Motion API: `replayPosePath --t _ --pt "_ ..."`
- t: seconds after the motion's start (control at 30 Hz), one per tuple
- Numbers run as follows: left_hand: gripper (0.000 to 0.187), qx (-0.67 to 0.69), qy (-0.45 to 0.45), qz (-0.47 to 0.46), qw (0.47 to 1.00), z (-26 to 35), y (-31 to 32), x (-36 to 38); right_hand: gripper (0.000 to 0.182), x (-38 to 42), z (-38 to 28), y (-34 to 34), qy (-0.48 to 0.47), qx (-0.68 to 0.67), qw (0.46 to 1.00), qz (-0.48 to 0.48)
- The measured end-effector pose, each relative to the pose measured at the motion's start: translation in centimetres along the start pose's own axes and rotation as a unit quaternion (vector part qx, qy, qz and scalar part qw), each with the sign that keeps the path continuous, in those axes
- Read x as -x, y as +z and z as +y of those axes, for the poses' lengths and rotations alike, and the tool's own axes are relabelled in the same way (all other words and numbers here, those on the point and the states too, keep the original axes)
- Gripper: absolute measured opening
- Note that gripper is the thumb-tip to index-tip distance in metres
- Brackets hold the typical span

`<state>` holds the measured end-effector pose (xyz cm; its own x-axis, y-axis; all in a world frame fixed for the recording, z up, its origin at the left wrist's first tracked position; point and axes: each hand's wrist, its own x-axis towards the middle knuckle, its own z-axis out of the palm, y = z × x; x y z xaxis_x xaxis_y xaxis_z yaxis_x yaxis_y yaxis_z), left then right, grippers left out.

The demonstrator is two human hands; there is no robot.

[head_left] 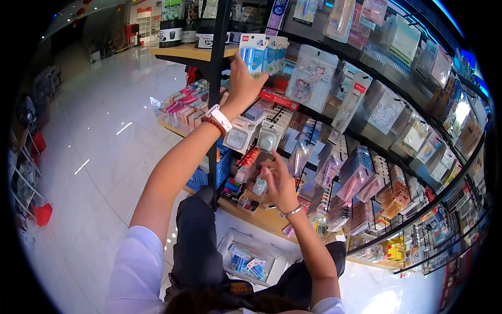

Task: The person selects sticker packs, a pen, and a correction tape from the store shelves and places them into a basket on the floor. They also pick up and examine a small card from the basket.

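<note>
From my feed, the left hand (244,83) is way up near the top centre of the frame, fingers pinched on a blue-and-white blister pack (253,52) hanging on the display rack (366,131). The pack hangs upright, long axis vertical, header card on top, right beside more of the same packs. Lower down, around the middle, the right hand (280,186) is curled round a small pale blue item (260,186), grip half-closed on it; honestly can't make out what it is, the fingers cover most of it. There's a clear plastic bin (253,256) on the floor at bottom centre, with small packets inside.
</note>
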<state>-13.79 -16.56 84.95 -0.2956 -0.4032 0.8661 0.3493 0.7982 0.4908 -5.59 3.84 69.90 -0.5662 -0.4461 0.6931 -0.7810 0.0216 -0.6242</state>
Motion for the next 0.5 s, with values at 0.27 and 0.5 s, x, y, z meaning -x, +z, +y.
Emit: replayPosePath --t 0.27,0.5 --pt "0.086 -0.053 0.009 -0.039 0.998 -1.3 1.1 -2.2 0.034 5.2 3.6 -1.1 0.099 -0.02 0.993 -0.055" --pt "0.088 -0.095 0.029 -0.083 0.992 -2.4 1.7 -3.2 0.017 5.9 2.6 -0.8 0.099 -0.004 0.991 -0.094"
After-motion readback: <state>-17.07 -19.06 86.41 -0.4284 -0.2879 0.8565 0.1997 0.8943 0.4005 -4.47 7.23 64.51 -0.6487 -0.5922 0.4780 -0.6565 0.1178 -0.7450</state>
